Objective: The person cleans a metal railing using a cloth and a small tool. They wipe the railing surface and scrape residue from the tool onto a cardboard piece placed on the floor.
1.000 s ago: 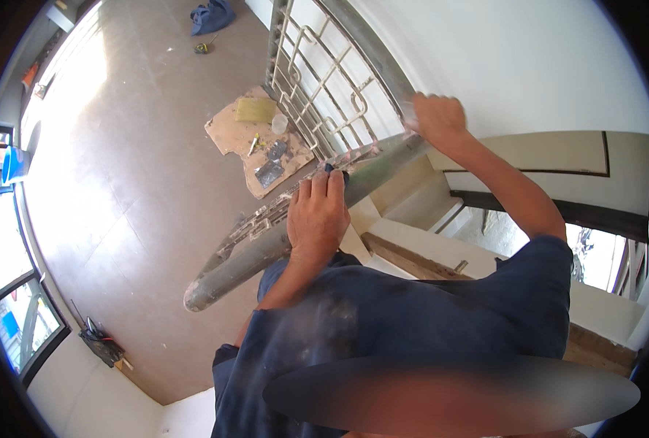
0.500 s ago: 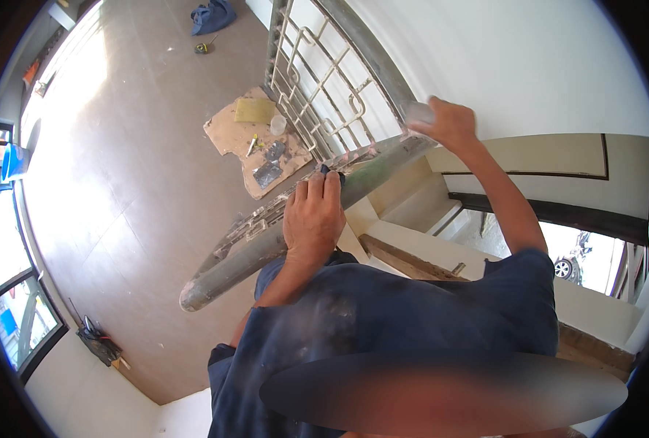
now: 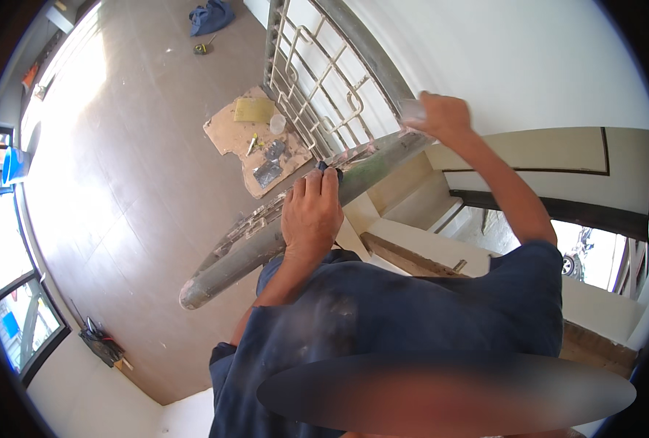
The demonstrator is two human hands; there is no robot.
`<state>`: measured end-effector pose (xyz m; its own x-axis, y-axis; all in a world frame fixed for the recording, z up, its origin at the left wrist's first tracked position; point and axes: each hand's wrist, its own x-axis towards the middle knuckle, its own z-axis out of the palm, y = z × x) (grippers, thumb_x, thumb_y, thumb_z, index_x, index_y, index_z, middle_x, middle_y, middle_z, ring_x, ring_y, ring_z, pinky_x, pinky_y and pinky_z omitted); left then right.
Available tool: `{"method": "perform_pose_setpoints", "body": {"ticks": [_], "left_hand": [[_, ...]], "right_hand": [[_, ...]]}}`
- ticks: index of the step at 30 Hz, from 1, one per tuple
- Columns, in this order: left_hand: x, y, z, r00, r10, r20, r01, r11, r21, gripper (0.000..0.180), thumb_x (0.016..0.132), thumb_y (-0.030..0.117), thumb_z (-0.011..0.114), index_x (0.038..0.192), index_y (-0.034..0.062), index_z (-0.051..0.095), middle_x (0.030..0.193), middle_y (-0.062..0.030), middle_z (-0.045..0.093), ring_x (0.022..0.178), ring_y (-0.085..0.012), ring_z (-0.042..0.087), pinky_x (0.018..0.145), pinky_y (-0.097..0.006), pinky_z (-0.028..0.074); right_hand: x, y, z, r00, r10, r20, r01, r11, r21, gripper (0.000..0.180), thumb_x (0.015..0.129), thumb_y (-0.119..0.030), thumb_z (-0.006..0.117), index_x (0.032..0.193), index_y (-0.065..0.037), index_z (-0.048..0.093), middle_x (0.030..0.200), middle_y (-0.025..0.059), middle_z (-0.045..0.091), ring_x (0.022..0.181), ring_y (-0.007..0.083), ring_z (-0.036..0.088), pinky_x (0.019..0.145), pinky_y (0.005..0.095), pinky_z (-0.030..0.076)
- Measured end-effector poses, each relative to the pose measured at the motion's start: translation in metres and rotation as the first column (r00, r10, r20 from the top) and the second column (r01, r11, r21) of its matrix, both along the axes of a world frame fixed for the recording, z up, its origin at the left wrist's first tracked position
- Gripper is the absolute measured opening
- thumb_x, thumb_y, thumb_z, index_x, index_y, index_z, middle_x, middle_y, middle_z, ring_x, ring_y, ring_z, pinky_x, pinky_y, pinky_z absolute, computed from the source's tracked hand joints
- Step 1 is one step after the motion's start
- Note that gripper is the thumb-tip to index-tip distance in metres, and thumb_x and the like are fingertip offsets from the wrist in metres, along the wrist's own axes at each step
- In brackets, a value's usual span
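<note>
A grey, worn round handrail [image 3: 229,271] runs slantwise in front of me, with a greenish patch along its middle. My left hand [image 3: 312,213] is closed over it, fingers together. A small dark thing [image 3: 323,167] shows at those fingertips; its kind I cannot make out. Farther right, my right hand [image 3: 447,118] grips a pale grey, flat piece [image 3: 412,110], blurred, at the corner where the handrail meets a second rail [image 3: 372,55]. Pinkish patches mark the metal near that corner. Below the rails is a lattice of pale metal bars [image 3: 331,69].
On the brown floor [image 3: 163,182] lies a cardboard sheet [image 3: 226,131] with a yellow sheet [image 3: 254,110], a clear cup [image 3: 277,124] and dark scraps. Beyond are a tape measure [image 3: 201,49] and blue cloth [image 3: 212,17]. A white wall [image 3: 543,66] stands right, above a stairwell opening.
My right hand has moved slightly left and up with the pale piece, at the rail corner. My left hand stays on the handrail, almost unmoved.
</note>
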<state>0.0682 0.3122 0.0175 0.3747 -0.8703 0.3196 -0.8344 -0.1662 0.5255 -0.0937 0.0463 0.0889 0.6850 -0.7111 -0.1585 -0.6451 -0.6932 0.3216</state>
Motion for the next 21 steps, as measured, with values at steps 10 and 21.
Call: {"method": "perform_pose_setpoints", "body": {"ticks": [10, 21], "left_hand": [[-0.003, -0.001, -0.003, 0.999, 0.039, 0.0, -0.039, 0.999, 0.001, 0.023, 0.087, 0.011, 0.068, 0.11, 0.0081, 0.063, 0.103, -0.0086, 0.066, 0.09, -0.0293, 0.065, 0.077, -0.042, 0.053], [-0.002, -0.001, 0.003, 0.999, 0.045, 0.009, -0.045, 0.999, 0.022, 0.024, 0.087, 0.01, 0.068, 0.111, 0.0076, 0.064, 0.1, -0.0093, 0.067, 0.089, -0.0299, 0.066, 0.075, -0.043, 0.054]], "right_hand": [[-0.015, -0.012, -0.022, 0.982, -0.067, 0.176, 0.054, 0.996, 0.076, 0.057, 0.075, -0.061, 0.073, 0.092, -0.007, 0.065, 0.076, 0.0138, 0.07, 0.075, 0.0323, 0.07, 0.066, 0.0444, 0.053], [-0.035, -0.003, -0.019, 0.958, -0.018, 0.287, 0.037, 0.998, -0.059, 0.056, 0.074, -0.058, 0.079, 0.088, -0.007, 0.061, 0.075, 0.0129, 0.068, 0.067, 0.0324, 0.067, 0.06, 0.0428, 0.051]]}}
